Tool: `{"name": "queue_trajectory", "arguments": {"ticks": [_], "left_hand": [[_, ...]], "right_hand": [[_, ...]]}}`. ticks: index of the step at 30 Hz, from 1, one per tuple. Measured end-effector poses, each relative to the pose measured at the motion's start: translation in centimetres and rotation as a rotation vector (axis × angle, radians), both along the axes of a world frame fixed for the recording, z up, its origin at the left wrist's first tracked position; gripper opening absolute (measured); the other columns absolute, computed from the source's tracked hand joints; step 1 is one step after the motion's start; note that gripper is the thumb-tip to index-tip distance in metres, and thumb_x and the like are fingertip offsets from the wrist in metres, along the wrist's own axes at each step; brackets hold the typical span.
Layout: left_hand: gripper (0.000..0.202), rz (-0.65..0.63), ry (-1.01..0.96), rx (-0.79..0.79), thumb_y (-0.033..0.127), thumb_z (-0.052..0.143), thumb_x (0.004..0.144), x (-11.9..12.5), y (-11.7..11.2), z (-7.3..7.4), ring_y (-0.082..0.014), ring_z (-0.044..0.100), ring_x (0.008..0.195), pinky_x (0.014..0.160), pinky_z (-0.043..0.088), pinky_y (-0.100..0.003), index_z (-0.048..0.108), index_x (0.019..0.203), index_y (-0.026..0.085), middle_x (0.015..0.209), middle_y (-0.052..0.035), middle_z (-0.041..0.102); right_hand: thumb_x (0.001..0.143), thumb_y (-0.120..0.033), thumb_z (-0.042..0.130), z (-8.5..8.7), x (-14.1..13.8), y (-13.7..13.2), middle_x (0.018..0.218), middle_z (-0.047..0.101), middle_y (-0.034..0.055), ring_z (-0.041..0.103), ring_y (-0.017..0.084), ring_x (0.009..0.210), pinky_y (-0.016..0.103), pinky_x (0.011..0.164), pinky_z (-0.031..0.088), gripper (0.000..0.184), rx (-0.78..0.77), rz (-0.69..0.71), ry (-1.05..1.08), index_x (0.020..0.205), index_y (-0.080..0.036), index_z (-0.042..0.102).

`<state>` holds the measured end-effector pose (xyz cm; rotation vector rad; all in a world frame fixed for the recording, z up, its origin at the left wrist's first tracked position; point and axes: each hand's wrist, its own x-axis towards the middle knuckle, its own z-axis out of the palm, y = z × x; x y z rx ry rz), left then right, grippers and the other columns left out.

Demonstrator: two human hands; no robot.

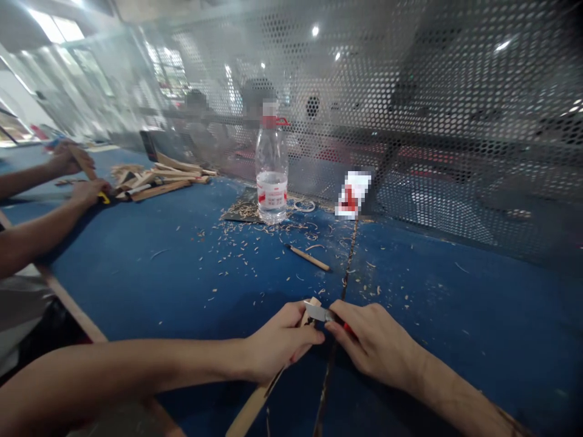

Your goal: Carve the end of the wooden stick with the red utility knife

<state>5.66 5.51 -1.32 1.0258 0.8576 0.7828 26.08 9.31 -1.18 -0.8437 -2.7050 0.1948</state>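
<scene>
My left hand (285,341) is wrapped round a long strip of wood (249,408), whose near end slants down to the bottom of the view. The strip's pale far tip sticks out past my fingers. In my right hand (374,337) is a utility knife (317,312) with a red part on its mostly hidden handle. Its blade lies across the tip of the wood, just above my left thumb. Beyond both hands, a thin wooden stick (308,258) with a dark end lies on the blue table (191,285).
Shavings (241,243) are scattered around a clear plastic bottle (272,188) with a red cap. A perforated metal screen (437,121) borders the table's back, with a blurred card (353,194) against it. At left, a co-worker's hands (84,176) work beside piled wood strips (159,177).
</scene>
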Motion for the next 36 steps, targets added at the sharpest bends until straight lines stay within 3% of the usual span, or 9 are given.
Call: {"name": "queue_trajectory", "arguments": {"ticks": [5, 10, 13, 25, 30, 33, 36], "left_hand": [[0.017, 0.061, 0.019, -0.005, 0.030, 0.062, 0.074, 0.3, -0.2, 0.6, -0.0061, 0.023, 0.032, 0.037, 0.016, -0.024, 0.047, 0.079, 0.024, 0.038, 0.0149, 0.035], [0.025, 0.087, 0.102, -0.001, 0.033, 0.064, 0.080, -0.2, -0.8, 0.9, -0.0063, 0.025, 0.037, 0.041, 0.018, -0.024, 0.041, 0.075, 0.025, 0.042, 0.0144, 0.032], [0.024, 0.068, 0.147, 0.052, 0.033, 0.062, 0.082, -0.7, -0.4, 1.1, -0.0076, 0.027, 0.039, 0.042, 0.021, -0.023, 0.041, 0.076, 0.025, 0.044, 0.0138, 0.033], [0.016, -0.009, 0.207, 0.065, 0.033, 0.054, 0.083, -1.1, 0.1, 1.2, -0.0106, 0.026, 0.037, 0.041, 0.024, -0.024, 0.039, 0.084, 0.027, 0.041, 0.0139, 0.036], [0.014, -0.037, 0.261, 0.175, 0.032, 0.050, 0.089, -1.1, 0.0, 1.5, -0.0102, 0.032, 0.046, 0.053, 0.031, -0.025, 0.041, 0.082, 0.025, 0.044, 0.0113, 0.040], [0.018, 0.001, 0.282, 0.141, 0.040, 0.049, 0.096, -1.1, -0.2, 1.2, -0.0110, 0.028, 0.048, 0.049, 0.025, -0.024, 0.038, 0.097, 0.026, 0.053, 0.0135, 0.035], [0.023, 0.049, 0.346, 0.186, 0.042, 0.049, 0.098, -1.4, -0.2, 0.8, -0.0114, 0.026, 0.049, 0.047, 0.023, -0.024, 0.033, 0.107, 0.028, 0.063, 0.0136, 0.033]], "right_hand": [[0.109, -0.034, 0.032, 0.3, 0.1, 0.6, 0.069, 0.069, -0.0005, 0.063, 0.018, 0.054, 0.032, 0.053, 0.026, 0.030, -0.024, -0.056, -0.023, 0.089, -0.026, 0.054], [0.108, -0.041, 0.032, -0.3, 2.4, 3.8, 0.062, 0.062, -0.0026, 0.064, 0.021, 0.055, 0.031, 0.057, 0.036, 0.029, -0.104, -0.416, 0.095, 0.087, -0.029, 0.048], [0.108, -0.041, 0.032, -0.8, 3.8, 5.3, 0.060, 0.061, -0.0012, 0.066, 0.025, 0.058, 0.033, 0.058, 0.037, 0.027, -0.077, -0.515, 0.075, 0.087, -0.030, 0.046], [0.107, -0.037, 0.037, -1.4, 3.5, 5.2, 0.064, 0.068, 0.0026, 0.069, 0.030, 0.059, 0.031, 0.053, 0.029, 0.021, -0.007, -0.558, -0.071, 0.089, -0.030, 0.045], [0.107, -0.039, 0.041, -1.3, 3.5, 4.8, 0.059, 0.066, 0.0017, 0.066, 0.029, 0.051, 0.031, 0.051, 0.028, 0.017, 0.084, -0.604, -0.099, 0.099, -0.029, 0.052], [0.108, -0.038, 0.039, -1.0, 3.7, 4.7, 0.061, 0.066, 0.0017, 0.064, 0.026, 0.049, 0.030, 0.051, 0.029, 0.017, 0.153, -0.626, -0.111, 0.107, -0.028, 0.053], [0.107, -0.034, 0.040, -0.8, 4.0, 4.8, 0.073, 0.070, 0.0045, 0.067, 0.024, 0.058, 0.030, 0.049, 0.030, 0.021, 0.218, -0.614, -0.120, 0.094, -0.029, 0.055]]}}
